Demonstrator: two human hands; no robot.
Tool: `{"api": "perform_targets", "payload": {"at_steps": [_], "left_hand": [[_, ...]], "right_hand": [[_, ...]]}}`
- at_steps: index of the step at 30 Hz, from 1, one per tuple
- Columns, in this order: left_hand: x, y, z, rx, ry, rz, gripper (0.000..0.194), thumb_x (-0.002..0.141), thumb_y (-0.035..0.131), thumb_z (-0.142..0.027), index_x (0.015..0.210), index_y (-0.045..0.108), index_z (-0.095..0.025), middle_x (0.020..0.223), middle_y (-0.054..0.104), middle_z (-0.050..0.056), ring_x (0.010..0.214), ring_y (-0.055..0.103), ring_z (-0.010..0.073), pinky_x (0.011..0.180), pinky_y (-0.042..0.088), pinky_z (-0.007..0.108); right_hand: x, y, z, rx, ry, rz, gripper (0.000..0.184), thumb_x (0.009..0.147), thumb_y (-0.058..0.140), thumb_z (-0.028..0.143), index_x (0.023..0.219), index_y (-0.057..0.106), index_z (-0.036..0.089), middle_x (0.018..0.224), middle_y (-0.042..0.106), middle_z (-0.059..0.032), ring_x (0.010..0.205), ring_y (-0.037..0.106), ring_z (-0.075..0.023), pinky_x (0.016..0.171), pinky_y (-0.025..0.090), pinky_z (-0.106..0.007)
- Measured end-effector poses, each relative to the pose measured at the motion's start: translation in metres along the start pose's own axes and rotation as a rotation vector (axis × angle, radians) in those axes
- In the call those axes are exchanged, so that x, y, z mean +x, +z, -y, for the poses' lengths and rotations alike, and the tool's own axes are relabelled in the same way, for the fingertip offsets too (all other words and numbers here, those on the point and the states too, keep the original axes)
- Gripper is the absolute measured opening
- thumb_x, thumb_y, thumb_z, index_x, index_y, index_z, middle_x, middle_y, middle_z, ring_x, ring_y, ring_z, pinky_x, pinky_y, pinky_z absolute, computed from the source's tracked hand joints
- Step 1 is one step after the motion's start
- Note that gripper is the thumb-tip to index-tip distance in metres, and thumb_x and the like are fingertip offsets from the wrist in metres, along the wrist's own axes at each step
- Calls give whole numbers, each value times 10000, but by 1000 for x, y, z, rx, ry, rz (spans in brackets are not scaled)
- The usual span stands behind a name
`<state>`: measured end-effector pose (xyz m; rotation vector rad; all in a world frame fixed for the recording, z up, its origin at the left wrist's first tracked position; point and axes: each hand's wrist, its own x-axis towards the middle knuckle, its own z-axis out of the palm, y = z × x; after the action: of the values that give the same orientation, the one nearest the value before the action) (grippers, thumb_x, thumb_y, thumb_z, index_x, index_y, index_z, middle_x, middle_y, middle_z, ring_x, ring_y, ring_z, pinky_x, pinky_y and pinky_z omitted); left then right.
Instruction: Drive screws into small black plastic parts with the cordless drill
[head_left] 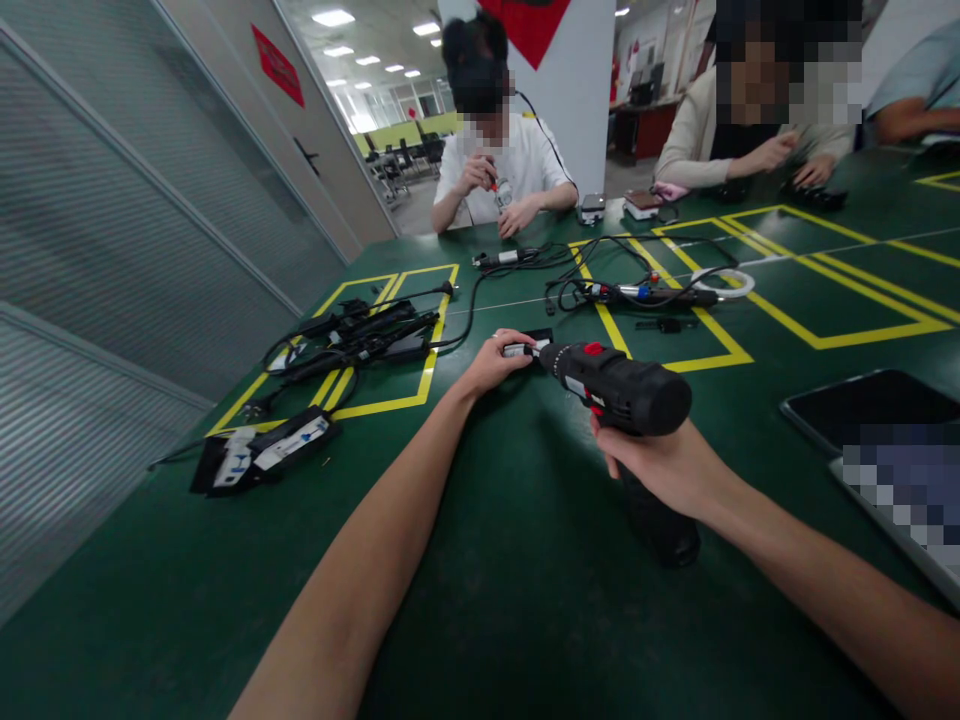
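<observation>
My right hand (664, 462) is wrapped round the grip of a black cordless drill (619, 385) with red trim, held level over the green table (480, 560); its nose points left. My left hand (495, 362) is closed on a small silver-and-black part (517, 349) pressed against the drill's tip, just in front of a flat black piece (541, 336) lying on the table.
A tangle of black cables and tools (352, 335) lies in a yellow-taped box at left, with opened black housings (262, 452) nearer. More cabled tools (645, 293) and a white ring (724, 282) sit mid-table. A tablet (870, 405) rests at right. Two people sit across.
</observation>
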<state>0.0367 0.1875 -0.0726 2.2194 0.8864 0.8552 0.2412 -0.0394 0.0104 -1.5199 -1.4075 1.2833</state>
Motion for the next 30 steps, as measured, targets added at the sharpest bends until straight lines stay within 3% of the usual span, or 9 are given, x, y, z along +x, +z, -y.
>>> {"api": "perform_targets", "payload": {"at_steps": [30], "left_hand": [[0,-1,-2,33,1,6,310,713,637,-221,1020,667,-194,1067,600,47,1073,531,203,1004,389,358]], "right_hand": [[-1,0,3,-15,-11,-11,63,775,550,247,808,563,195,588,575,12,560,564,-146,556,432,-284]]}}
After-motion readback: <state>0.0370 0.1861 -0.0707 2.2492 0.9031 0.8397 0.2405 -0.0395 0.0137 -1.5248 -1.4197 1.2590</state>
